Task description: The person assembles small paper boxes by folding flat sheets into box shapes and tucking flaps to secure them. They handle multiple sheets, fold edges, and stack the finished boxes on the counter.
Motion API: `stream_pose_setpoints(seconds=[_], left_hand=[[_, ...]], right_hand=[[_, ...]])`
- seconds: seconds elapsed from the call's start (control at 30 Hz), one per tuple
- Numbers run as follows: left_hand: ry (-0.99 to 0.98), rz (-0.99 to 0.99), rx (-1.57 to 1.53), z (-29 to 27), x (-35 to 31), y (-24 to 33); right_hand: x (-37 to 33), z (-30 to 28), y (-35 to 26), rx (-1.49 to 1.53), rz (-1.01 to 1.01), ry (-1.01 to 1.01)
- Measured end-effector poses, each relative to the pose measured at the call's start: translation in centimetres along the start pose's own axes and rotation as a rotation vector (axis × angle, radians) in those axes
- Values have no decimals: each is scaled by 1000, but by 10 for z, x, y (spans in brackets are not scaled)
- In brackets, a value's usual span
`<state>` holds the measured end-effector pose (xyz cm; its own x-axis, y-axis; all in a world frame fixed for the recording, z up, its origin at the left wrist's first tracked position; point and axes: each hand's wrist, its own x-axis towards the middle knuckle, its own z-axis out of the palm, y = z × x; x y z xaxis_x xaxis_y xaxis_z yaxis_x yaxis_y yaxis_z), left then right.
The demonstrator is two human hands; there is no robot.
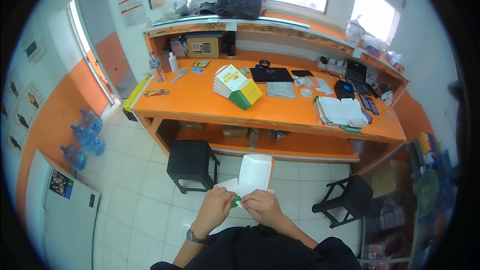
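Close to my body I hold a partly folded cardboard food box (256, 170), white inside, with an orange edge on its right and a green part by my fingers. My left hand (219, 206) is closed on its near left side, thumb and fingers pinching the green part. My right hand (262, 205) pinches the near edge right beside it, the fingertips of both hands almost meeting. The box's far panel stands raised and a white flap spreads to the left. On the orange counter ahead lies a nested stack of similar white, yellow and green boxes (236, 88).
The orange counter (200, 102) also carries a laptop (271, 74), a pile of papers (342, 112), a white bottle (173, 62) and a safe (203, 47). Black stools stand at left (190, 162) and right (346, 199). Large water bottles (89, 140) stand by the left wall, near a white fridge (67, 210).
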<state>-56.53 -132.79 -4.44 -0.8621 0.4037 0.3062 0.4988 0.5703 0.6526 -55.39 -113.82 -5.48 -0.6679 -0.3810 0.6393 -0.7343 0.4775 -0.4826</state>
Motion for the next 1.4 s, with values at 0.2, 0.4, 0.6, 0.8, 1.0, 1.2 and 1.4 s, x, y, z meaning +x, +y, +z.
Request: stream_pose_setpoints(seconds=[0.2,0.4,0.6,0.8,1.0,1.2,1.4], left_hand=[[-130,151,0,-12,0,11],[-247,134,-91,-16,4,18],[-180,-11,-395,-7,7,8],[61,-234,-1276,4,16,-44],[175,-507,-991,11,49,-56],[-178,134,-11,22,84,-8],[-459,152,-54,54,154,1]], right_hand=[[-2,-3,-6,14,54,12],[-4,-3,-5,292,377,-97],[6,-23,9,498,745,-225],[10,-72,32,257,305,-234],[4,-68,56,457,387,-483],[13,-79,97,607,503,-488],[39,-109,167,634,463,-500]])
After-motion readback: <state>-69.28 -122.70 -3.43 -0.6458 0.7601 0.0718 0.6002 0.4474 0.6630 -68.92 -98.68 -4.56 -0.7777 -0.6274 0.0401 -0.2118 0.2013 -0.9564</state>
